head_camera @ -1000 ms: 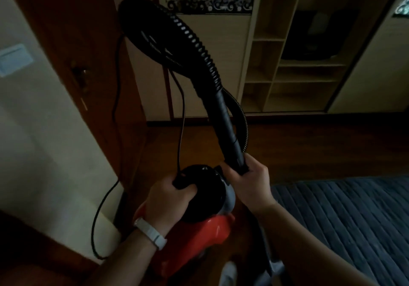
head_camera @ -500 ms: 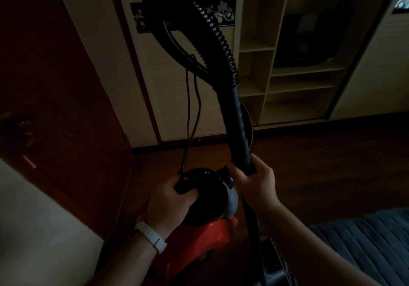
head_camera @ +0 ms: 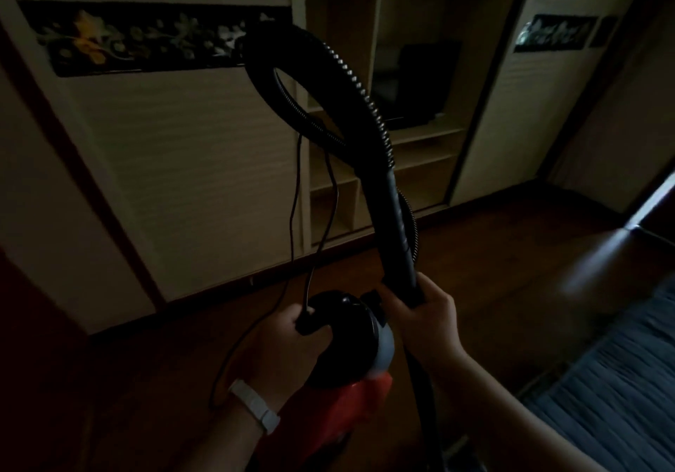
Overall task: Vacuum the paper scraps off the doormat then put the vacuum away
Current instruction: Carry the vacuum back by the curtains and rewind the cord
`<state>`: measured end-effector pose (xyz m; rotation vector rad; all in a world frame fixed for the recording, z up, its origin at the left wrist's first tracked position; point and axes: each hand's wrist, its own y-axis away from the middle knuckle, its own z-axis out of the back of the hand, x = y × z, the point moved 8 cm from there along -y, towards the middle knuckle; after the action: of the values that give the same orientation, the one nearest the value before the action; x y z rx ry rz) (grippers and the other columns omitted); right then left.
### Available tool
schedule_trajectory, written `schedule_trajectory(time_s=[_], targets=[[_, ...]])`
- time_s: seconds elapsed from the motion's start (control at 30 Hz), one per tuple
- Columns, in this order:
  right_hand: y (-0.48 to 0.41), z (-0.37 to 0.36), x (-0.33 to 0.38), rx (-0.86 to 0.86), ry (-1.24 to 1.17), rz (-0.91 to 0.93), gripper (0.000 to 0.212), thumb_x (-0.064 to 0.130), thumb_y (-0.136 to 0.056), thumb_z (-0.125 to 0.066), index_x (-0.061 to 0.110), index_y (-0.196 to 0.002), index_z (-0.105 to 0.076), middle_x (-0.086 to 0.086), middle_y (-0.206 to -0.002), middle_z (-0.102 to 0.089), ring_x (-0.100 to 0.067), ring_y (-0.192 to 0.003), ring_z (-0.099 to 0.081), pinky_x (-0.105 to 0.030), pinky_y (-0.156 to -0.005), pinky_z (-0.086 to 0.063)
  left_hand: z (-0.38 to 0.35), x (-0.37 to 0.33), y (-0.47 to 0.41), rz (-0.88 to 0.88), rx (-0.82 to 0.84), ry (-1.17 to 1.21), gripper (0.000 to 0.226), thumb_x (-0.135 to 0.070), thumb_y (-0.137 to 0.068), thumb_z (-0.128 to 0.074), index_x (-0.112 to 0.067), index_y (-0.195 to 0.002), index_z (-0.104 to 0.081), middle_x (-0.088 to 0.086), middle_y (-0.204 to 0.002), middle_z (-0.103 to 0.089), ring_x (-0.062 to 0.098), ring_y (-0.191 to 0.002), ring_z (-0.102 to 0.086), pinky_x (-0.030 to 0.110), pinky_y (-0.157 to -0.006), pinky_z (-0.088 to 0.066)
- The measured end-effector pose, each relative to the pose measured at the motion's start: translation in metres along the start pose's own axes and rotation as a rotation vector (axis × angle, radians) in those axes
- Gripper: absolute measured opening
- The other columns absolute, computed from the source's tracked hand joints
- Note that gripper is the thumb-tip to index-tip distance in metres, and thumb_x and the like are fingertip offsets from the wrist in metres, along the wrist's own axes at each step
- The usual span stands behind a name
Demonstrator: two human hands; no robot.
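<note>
One red-and-black vacuum (head_camera: 347, 347) is held above the wooden floor (head_camera: 175, 380), its top handle gripped by the left hand (head_camera: 288, 340), while the right hand (head_camera: 431, 322) clenches the stiff end of its one black hose (head_camera: 381, 124), which loops overhead beside one thin dangling cord (head_camera: 295, 186).

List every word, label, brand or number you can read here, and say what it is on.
There is no readable text in this dim view.
Vacuum, gripped by the left hand: no label legible.
Hose, gripped by the right hand: no label legible.
Wardrobe band: floral pattern only, no letters.
Right door panel: bright marks, too blurred to read.
Wristband: white, nothing legible.
</note>
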<state>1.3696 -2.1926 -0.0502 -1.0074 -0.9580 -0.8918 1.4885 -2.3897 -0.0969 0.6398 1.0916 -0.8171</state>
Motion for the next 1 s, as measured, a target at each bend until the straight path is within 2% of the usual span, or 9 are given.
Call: schedule_trajectory(time_s=[0.13,0.23,0.37,0.47,0.57,0.67,0.8,0.93,1.0], targets=[[-0.049,0.005,0.006,-0.1,0.073,0.084,0.03,0.038,-0.074,-0.076,0.012,-0.081,-0.063,-0.009,-0.067,-0.064,-0.027,-0.054,-0.06,-0.041,-0.046,-0.05,-0.004,-0.026,-0.073,-0.084,0.084,-0.078,0.035,-0.047,-0.062,-0.064,-0.013,-0.073,-0.062,0.013,-0.068,-0.066,0.03,-0.064,-0.067,0.049,-0.054,-0.055],[-0.082,0.016,0.006,-0.168,0.093,0.121,0.031,0.039,-0.076,-0.075,0.012,-0.078,-0.061,-0.008,-0.065,-0.06,-0.021,-0.049,-0.054,-0.036,-0.042,-0.046,-0.016,-0.048,-0.115,-0.11,0.133,-0.09,0.029,-0.036,-0.065,-0.067,-0.009,-0.075,-0.064,0.014,-0.069,-0.067,0.026,-0.063,-0.066,0.048,-0.053,-0.055],[-0.128,0.04,-0.01,-0.284,0.092,0.1,0.045,0.049,-0.072,-0.07,0.006,-0.076,-0.058,-0.01,-0.062,-0.058,-0.021,-0.047,-0.05,-0.036,-0.041,-0.043,-0.052,-0.071,-0.175,-0.148,0.201,-0.091,0.016,-0.019,-0.074,-0.071,-0.005,-0.078,-0.065,0.02,-0.07,-0.066,0.026,-0.057,-0.064,0.028,-0.044,-0.047],[-0.163,0.064,-0.047,-0.348,0.077,0.065,0.052,0.056,-0.069,-0.076,0.008,-0.075,-0.058,-0.013,-0.062,-0.057,-0.036,-0.05,-0.052,-0.048,-0.041,-0.044,-0.095,-0.082,-0.217,-0.172,0.241,-0.106,0.008,-0.012,-0.077,-0.072,-0.008,-0.077,-0.066,0.017,-0.069,-0.066,0.024,-0.057,-0.063,0.025,-0.042,-0.044],[-0.201,0.091,-0.086,-0.408,0.049,0.041,0.05,0.068,-0.069,-0.072,0.02,-0.075,-0.059,-0.012,-0.064,-0.06,-0.038,-0.052,-0.055,-0.052,-0.041,-0.046,-0.147,-0.089,-0.259,-0.156,0.298,-0.092,0.013,-0.019,-0.074,-0.072,-0.009,-0.073,-0.064,0.017,-0.065,-0.064,0.024,-0.055,-0.064,0.029,-0.045,-0.046],[-0.246,0.123,-0.123,-0.467,0.077,0.006,0.034,0.052,-0.072,-0.075,0.021,-0.074,-0.06,-0.011,-0.066,-0.062,-0.036,-0.055,-0.058,-0.054,-0.044,-0.048,-0.206,-0.098,-0.302,-0.129,0.343,-0.088,0.01,-0.019,-0.072,-0.072,-0.012,-0.071,-0.064,0.018,-0.066,-0.064,0.026,-0.057,-0.065,0.032,-0.049,-0.049],[-0.307,0.176,-0.156,-0.526,0.016,-0.034,0.031,0.048,-0.072,-0.074,0.02,-0.073,-0.059,-0.012,-0.064,-0.06,-0.036,-0.054,-0.056,-0.05,-0.046,-0.048,-0.281,-0.13,-0.348,-0.116,0.413,-0.102,0.01,-0.026,-0.065,-0.07,-0.019,-0.07,-0.065,0.016,-0.067,-0.067,0.031,-0.065,-0.067,0.044,-0.053,-0.055],[-0.358,0.235,-0.168,-0.579,0.067,-0.051,0.022,0.025,-0.079,-0.08,0.014,-0.073,-0.062,-0.011,-0.063,-0.06,-0.015,-0.05,-0.052,-0.032,-0.046,-0.046,-0.349,-0.171,-0.389,-0.146,0.458,-0.118,0.012,-0.029,-0.062,-0.069,-0.025,-0.073,-0.066,0.012,-0.069,-0.069,0.027,-0.065,-0.068,0.045,-0.054,-0.057],[-0.377,0.26,-0.174,-0.602,0.062,-0.043,0.019,0.017,-0.08,-0.079,0.01,-0.074,-0.063,-0.012,-0.064,-0.061,-0.015,-0.052,-0.054,-0.03,-0.047,-0.047,-0.38,-0.19,-0.406,-0.157,0.497,-0.103,0.012,-0.03,-0.062,-0.069,-0.029,-0.073,-0.066,0.009,-0.069,-0.07,0.025,-0.065,-0.069,0.043,-0.056,-0.057]])
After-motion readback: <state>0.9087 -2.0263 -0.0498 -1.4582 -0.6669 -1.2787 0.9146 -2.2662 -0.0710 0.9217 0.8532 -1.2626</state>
